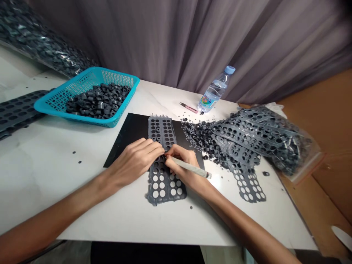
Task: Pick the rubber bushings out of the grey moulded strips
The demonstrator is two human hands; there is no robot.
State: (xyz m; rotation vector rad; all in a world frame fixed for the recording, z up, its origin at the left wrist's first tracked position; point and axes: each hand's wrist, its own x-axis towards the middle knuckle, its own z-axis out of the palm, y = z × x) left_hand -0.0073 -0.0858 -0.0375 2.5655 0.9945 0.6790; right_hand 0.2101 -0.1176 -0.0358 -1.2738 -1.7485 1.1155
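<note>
A dark grey rubber sheet with rows of round holes (167,198) lies lengthwise in front of me, its upper part over a black mat (121,145). My right hand (183,163) grips a slim pen-like tool with a pale, wrapped-looking handle (192,168). The tool's tip is hidden among my fingers at the middle of the sheet. My left hand (143,157) rests across the sheet's left side, its fingers curled together and meeting the right fingertips. Whatever its fingertips pinch is hidden. A few small rings (157,130) sit in the sheet's upper holes.
A blue basket (128,106) of black rubber rings stands at back left, beside more perforated sheets (16,108). On the right are loose rings (205,137), punched sheets (247,179) and a plastic bag (305,154). A water bottle (214,91) and pink thread snips (189,107) lie behind.
</note>
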